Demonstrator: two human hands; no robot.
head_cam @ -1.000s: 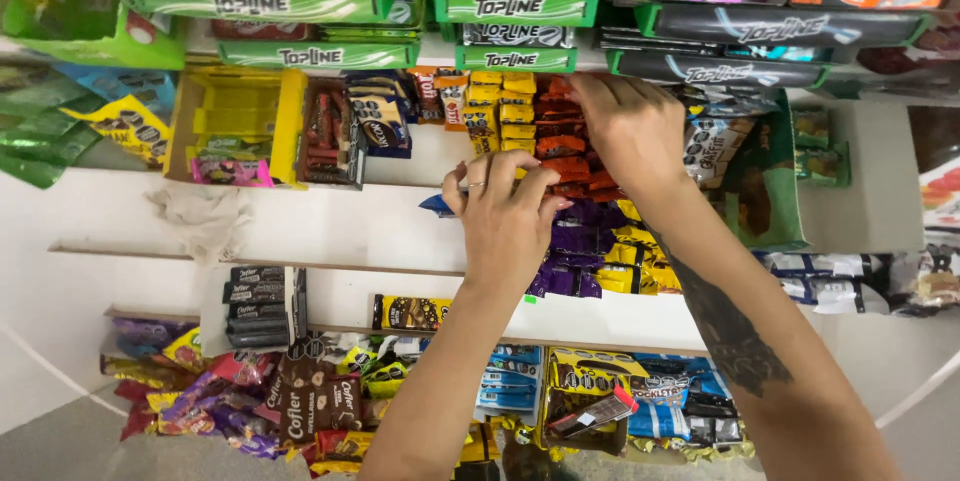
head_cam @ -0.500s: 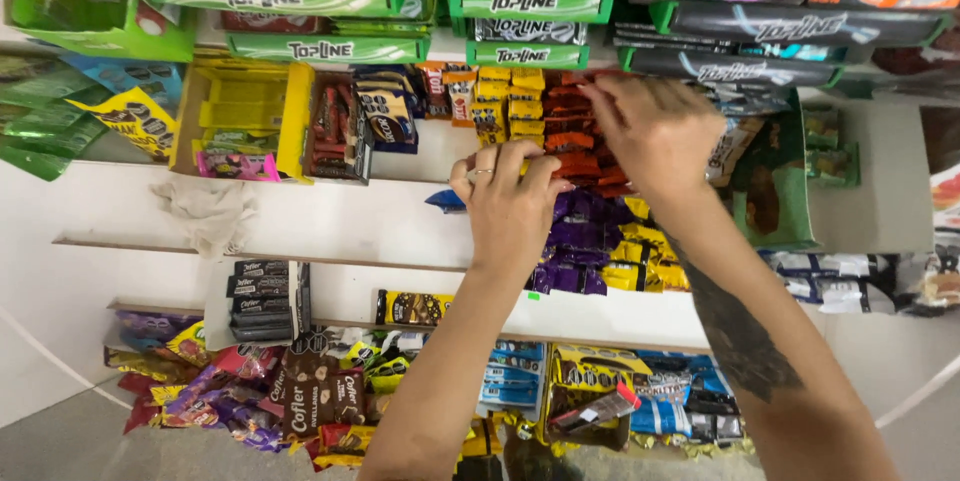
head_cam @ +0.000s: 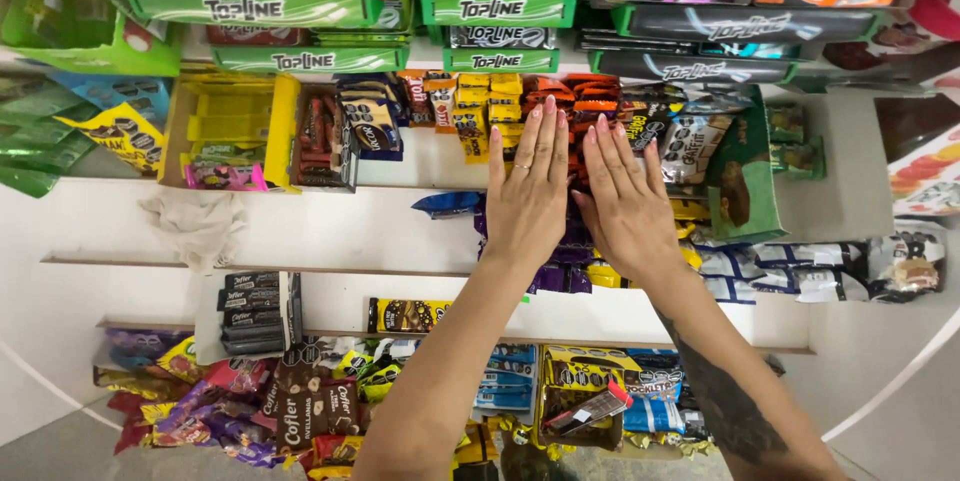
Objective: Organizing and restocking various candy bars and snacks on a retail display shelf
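Far left, top shelf: green plastic snack bags (head_cam: 35, 136), then a yellow cardboard display box (head_cam: 235, 126) with pink wrappers at its front. Below it, a crumpled white cloth (head_cam: 195, 221) lies on the white shelf (head_cam: 330, 226). Lower down, a stack of black wrapped bars (head_cam: 252, 311), and beneath that a heap of brown and purple chocolate packets (head_cam: 290, 401).

Centre: small blue foil wrapper (head_cam: 448, 204) lies alone on the white shelf, just left of the left hand (head_cam: 528, 191). That hand lies flat, palm down, fingers straight and together, a ring on one finger; it presses on the rows of small wrapped candy bars, orange, yellow and purple (head_cam: 565, 266), gripping nothing. The bars sit stacked in columns on the middle shelf, running from under the green gum display trays (head_cam: 495, 9) down to the shelf's front edge.

Right hand (head_cam: 625, 201) just beside the left, thumbs nearly touching, also flat and open, fingers slightly spread over the orange and yellow columns. Forearm tattooed.

Further right: a tall green cardboard box (head_cam: 745, 181), then white-and-blue wrapped packets (head_cam: 790, 281) on the shelf edge.
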